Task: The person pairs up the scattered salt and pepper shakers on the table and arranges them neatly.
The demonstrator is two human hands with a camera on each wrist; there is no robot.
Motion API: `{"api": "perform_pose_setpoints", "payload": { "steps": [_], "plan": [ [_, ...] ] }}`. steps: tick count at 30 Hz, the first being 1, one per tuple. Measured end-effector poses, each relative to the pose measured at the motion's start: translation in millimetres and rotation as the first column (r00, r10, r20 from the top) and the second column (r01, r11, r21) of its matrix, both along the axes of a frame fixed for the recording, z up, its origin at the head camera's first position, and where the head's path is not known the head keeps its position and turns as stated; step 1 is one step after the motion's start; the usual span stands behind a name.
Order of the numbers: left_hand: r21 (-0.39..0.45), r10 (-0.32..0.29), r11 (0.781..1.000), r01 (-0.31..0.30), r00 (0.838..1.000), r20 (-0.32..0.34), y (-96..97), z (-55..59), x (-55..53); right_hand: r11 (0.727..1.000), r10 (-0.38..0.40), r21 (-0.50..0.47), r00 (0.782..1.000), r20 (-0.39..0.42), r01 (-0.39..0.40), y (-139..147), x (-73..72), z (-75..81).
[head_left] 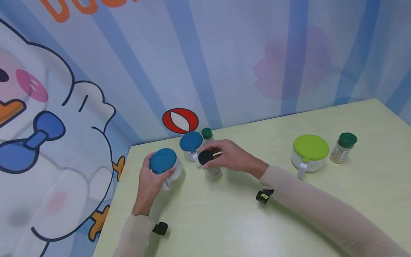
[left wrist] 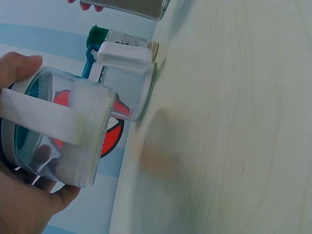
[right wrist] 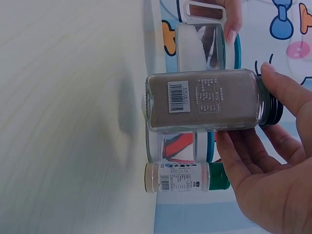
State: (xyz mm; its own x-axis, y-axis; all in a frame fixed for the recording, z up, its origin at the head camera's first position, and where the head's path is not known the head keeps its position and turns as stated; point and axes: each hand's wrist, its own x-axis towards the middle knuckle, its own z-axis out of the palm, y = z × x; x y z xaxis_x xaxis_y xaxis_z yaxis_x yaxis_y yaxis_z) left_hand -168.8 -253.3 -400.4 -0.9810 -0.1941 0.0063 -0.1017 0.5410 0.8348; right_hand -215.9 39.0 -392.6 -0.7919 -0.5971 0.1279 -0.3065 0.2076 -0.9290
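Note:
My left hand grips a clear glass seasoning jar with a blue lid and white handle, fingers and thumb round its upper part. In the left wrist view the jar hangs above the table, holding white contents low down. With my right hand I hold a square glass spice bottle of grey-brown powder by its black cap, also raised above the table. Just behind the two hands stand a second blue-lidded jar and a green-capped spice bottle.
On the right of the pale wooden table stand a green-lidded jar with a white handle and another green-capped shaker bottle. A cartoon-printed backdrop rises along the table's back edge and left side.

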Motion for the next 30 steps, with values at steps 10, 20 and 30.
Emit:
{"api": "perform_pose_setpoints", "payload": {
  "steps": [10, 20, 30],
  "plan": [
    [0.001, -0.006, 1.0, 0.006, 1.0, -0.006, 9.4, 3.4, 5.2, 0.998, -0.051, 0.026, 0.998, 0.024, 0.05, 8.6, 1.2, 1.3],
    [0.017, -0.029, 0.999, 0.029, 0.999, -0.017, 19.6, 5.8, 9.7, 0.996, -0.084, 0.035, 0.996, 0.043, 0.083, 17.1, 3.0, 1.7],
    [0.021, -0.043, 0.999, 0.043, 0.999, -0.009, 26.7, 5.3, 10.4, 0.992, -0.119, 0.055, 0.992, 0.046, 0.116, 27.8, 4.3, 2.6]
  ]
}}
